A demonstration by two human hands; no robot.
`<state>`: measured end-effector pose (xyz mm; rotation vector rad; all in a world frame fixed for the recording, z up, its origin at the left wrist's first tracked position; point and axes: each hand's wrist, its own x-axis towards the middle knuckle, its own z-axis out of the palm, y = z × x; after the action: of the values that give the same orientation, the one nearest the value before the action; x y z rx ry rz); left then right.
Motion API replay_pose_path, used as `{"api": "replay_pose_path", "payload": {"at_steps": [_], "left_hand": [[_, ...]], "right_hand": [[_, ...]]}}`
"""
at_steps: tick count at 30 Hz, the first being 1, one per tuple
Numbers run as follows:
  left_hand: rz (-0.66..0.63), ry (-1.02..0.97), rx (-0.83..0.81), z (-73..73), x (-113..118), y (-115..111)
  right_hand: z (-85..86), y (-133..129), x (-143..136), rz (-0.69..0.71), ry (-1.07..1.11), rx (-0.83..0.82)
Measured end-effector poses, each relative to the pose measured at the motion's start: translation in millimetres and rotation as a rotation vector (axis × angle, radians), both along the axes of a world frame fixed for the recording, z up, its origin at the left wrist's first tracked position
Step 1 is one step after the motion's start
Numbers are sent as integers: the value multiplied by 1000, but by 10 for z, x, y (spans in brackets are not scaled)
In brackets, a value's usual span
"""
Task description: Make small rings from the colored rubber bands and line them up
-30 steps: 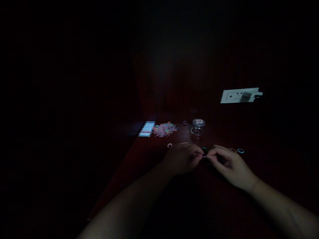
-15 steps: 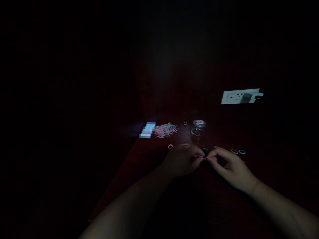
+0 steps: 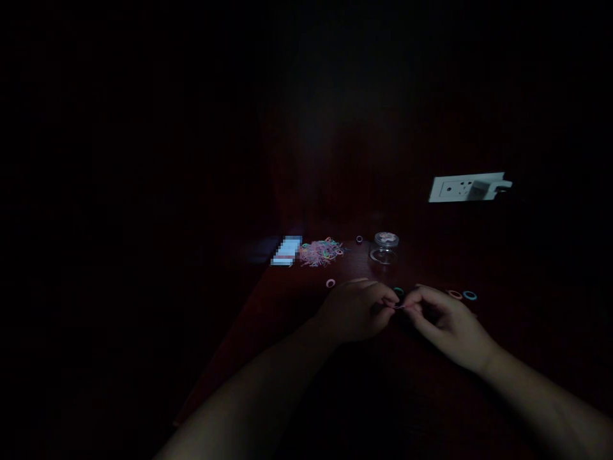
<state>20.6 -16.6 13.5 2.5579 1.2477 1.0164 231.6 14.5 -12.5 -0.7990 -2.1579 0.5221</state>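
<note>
Pinching a thin strip (image 3: 399, 307) with left hand (image 3: 358, 310) and right hand (image 3: 446, 322), mostly covering it. Appearing slightly farther right than a second ago.

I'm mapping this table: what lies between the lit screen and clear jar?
In the head view, a pile of multicoloured pieces beside the lit screen, then a small ring nearer the clear jar.

My thin strand (image 3: 399, 307) looks a dull pinkish purple. I see a green ring (image 3: 398, 289), an orange ring (image 3: 457, 298), a blue ring (image 3: 474, 298), a pale pink ring (image 3: 328, 284), a heap (image 3: 320, 254) speckled pink, mint and orange, a dark red tabletop (image 3: 253, 326) and a white socket plate (image 3: 443, 190).
</note>
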Motion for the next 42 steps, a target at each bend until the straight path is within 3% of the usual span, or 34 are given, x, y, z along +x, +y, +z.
{"api": "replay_pose_path", "payload": {"at_steps": [22,42], "left_hand": [[-15,23,-6,3,-23,1],[-54,16,-18,-27,-22,16]], "right_hand": [[25,-45,-40,60,1,-71],[-48,-20,-20,105,24,-16]]}}
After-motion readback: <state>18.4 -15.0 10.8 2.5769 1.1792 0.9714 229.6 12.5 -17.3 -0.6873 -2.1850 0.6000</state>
